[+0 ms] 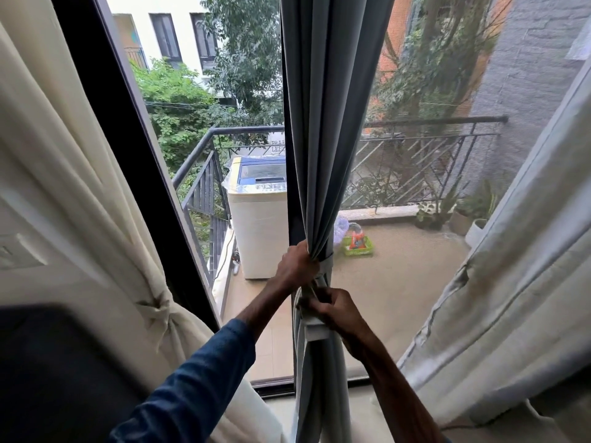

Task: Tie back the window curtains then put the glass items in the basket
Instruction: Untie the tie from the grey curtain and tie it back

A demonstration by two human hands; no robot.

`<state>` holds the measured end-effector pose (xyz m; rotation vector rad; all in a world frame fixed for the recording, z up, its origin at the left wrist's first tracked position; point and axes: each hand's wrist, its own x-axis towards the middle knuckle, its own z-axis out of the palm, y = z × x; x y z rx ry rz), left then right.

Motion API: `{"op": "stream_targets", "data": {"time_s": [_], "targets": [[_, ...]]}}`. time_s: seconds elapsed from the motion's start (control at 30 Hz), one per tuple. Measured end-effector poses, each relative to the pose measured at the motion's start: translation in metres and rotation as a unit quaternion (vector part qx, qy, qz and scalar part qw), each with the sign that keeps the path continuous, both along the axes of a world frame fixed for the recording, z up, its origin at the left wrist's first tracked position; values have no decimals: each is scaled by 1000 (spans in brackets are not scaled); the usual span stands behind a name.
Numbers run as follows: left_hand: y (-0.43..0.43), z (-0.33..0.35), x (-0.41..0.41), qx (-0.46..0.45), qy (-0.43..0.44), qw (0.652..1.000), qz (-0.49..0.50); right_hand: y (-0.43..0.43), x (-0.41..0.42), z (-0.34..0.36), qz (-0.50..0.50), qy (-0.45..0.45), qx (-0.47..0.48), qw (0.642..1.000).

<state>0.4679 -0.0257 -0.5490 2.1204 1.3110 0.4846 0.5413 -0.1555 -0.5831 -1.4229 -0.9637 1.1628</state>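
A grey-blue curtain point(329, 123) hangs bunched in the middle of the window. My left hand point(295, 262) grips the gathered folds at waist height. Just below it, my right hand point(335, 310) is closed on a pale tie-back band point(315, 329) that wraps the curtain. A cream curtain point(80, 174) at the left is knotted with its own tie point(156, 310). A pale grey curtain point(511, 282) hangs loose at the right. No glass items or basket show inside the room.
The black window frame point(128, 129) runs down the left. A balcony lies beyond the glass, with a washing machine point(259, 215), a railing point(415, 123), potted plants point(460, 212) and a green tray point(358, 246). A dark shape point(57, 372) fills the lower left.
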Motion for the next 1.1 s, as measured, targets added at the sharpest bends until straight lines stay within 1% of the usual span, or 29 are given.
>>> {"op": "stream_targets", "data": {"time_s": [0.07, 0.1, 0.2, 0.27, 0.43, 0.5, 0.6, 0.7, 0.73, 0.83, 0.93, 1.03, 1.1], "targets": [[1, 0, 0, 5, 1, 1000, 2, -4, 3, 1, 21, -40, 11, 999], [1, 0, 0, 4, 5, 1000, 5, -5, 4, 1, 14, -67, 19, 997], [6, -1, 1, 11, 19, 1000, 16, -6, 14, 3, -27, -204, 44, 978], [9, 2, 1, 11, 33, 999, 29, -9, 22, 12, -33, -273, 58, 960], [26, 5, -4, -5, 28, 999, 38, -18, 31, 28, -5, -367, 96, 925], [31, 6, -6, -4, 43, 998, 39, -22, 37, 32, 12, -398, 107, 911], [40, -1, -12, -11, 36, 999, 23, -25, 54, 35, 9, -391, 99, 915], [50, -13, -18, -20, 1, 999, -38, -28, 76, 34, 9, -352, 75, 933], [51, -16, -20, -24, -12, 998, -54, -28, 84, 33, 2, -352, 62, 934], [37, -12, -26, -81, -86, 985, -123, -24, 98, 24, -42, -398, 51, 915], [25, -17, -29, -135, -148, 964, -177, -15, 99, 18, -95, -420, 76, 900], [17, -23, -31, -177, -185, 948, -187, -7, 97, 13, -145, -406, 120, 895], [12, -26, -32, -183, -217, 941, -183, -5, 94, 7, -167, -417, 146, 881]]}}
